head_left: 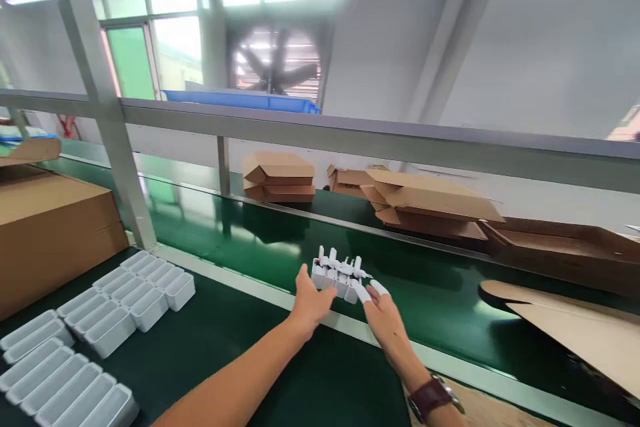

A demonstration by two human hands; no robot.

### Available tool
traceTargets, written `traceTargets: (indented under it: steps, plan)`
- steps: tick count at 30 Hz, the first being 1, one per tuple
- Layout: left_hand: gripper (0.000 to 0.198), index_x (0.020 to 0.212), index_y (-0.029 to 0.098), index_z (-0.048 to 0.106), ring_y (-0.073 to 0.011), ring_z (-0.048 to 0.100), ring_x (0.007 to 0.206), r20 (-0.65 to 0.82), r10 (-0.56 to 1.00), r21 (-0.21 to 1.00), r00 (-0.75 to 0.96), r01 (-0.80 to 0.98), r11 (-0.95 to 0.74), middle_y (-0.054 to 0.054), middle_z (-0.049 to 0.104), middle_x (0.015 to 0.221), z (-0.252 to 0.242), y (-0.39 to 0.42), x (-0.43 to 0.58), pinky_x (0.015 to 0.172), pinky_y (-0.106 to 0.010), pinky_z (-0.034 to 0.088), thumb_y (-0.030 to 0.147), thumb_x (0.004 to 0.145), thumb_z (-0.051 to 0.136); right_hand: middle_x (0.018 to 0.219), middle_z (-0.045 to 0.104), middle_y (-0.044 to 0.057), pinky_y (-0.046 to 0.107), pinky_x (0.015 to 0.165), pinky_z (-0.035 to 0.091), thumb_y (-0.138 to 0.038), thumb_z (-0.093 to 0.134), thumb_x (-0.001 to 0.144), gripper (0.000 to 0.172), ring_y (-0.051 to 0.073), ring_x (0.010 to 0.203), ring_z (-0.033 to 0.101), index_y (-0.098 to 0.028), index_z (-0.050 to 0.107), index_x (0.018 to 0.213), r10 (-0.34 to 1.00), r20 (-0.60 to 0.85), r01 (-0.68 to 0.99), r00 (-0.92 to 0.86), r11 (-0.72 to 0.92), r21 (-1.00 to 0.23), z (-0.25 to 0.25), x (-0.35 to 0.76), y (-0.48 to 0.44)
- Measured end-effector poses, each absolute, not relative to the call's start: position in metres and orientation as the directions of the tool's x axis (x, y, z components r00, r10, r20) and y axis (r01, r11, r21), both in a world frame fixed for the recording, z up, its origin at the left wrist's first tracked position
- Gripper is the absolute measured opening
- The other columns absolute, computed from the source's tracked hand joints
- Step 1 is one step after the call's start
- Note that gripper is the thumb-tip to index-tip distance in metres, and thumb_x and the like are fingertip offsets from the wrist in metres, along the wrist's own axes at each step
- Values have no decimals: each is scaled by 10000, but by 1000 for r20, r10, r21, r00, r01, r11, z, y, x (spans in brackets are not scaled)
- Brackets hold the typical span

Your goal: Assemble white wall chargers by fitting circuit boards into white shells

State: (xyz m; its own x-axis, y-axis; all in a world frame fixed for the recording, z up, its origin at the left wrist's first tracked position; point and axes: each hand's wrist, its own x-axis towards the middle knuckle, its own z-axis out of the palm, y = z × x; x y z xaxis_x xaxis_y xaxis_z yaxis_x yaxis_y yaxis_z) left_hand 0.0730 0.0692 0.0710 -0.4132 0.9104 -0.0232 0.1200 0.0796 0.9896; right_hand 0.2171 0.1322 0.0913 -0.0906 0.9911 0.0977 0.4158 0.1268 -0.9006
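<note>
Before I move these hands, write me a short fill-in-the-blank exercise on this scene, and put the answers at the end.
1. The left hand holds a white tray, while a watch is worn on the ____ wrist.
2. The right hand has finger covers coloured ____.
3. The pale trays lie toward the person's ____ side.
4. Behind the metal rail, the long bin is coloured ____.

Missing words: right; white; left; blue.
</note>
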Motion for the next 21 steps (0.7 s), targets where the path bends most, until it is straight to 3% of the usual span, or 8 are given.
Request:
traceTargets:
  steps: [2,4,7,11,13,16,18,21]
  plan:
    - [1022,1669,145,243,-412,347,1562,-9,929,987,-370,148,69,-225,359,1694,83,24,71,1244,-532,382,308,859,844,1241,756,202,478,1006,528,-437,667,810,467,407,1272,649,-163,716,1186,988,98,420,-121,140,-896,97,223,134]
    - [1084,1685,293,223,-396,351,1568,74,950,977,-303,214,-8,-114,352,1722,94,-30,65,1255,-548,382,384,824,875,1268,738,230,503,955,550,-435,661,738,552,440,1250,660,-155,710,1211,983,98,421,-153,155,-894,99,231,138]
    - [867,1670,373,233,-419,486,1483,297,926,849,-233,509,-144,-119,401,1691,103,-107,36,1092,-645,544,431,957,722,1258,758,203,497,801,590,-457,652,700,573,445,1141,714,-204,716,1211,965,180,475,-189,250,-844,92,245,142]
    - [661,1592,291,380,-371,518,1460,432,784,617,-446,780,104,-143,500,1616,102,-176,-47,1175,-614,470,405,987,621,1179,808,149,439,568,574,-436,653,707,561,374,808,775,-267,731,1236,942,154,551,-297,301,-778,81,253,135]
    - [565,1500,244,494,-348,551,1423,389,678,545,-624,749,377,-130,596,1522,103,-202,-91,1190,-564,453,473,985,532,1180,813,133,413,498,560,-425,670,721,574,341,705,768,-290,730,1276,908,109,532,-405,331,-779,78,247,126]
    - [639,1420,168,573,-388,694,1206,283,620,531,-732,658,534,-168,744,1283,106,-239,-133,1011,-563,569,598,960,463,1254,790,109,375,484,586,-436,680,770,574,361,855,799,-317,720,1331,818,103,457,-566,415,-787,72,224,103]
    - [789,1515,151,493,-413,685,1213,136,625,478,-769,604,638,-177,746,1301,106,-257,-142,985,-571,564,669,920,481,1295,774,96,357,520,624,-460,669,812,543,381,1026,787,-325,727,1334,765,125,421,-632,474,-774,67,202,84]
    - [946,1629,159,336,-437,593,1336,2,635,341,-772,598,726,-178,667,1458,99,-267,-138,1094,-619,449,726,888,496,1323,764,82,354,637,680,-486,642,878,511,366,1111,772,-326,721,1357,663,160,357,-731,571,-739,54,173,56]
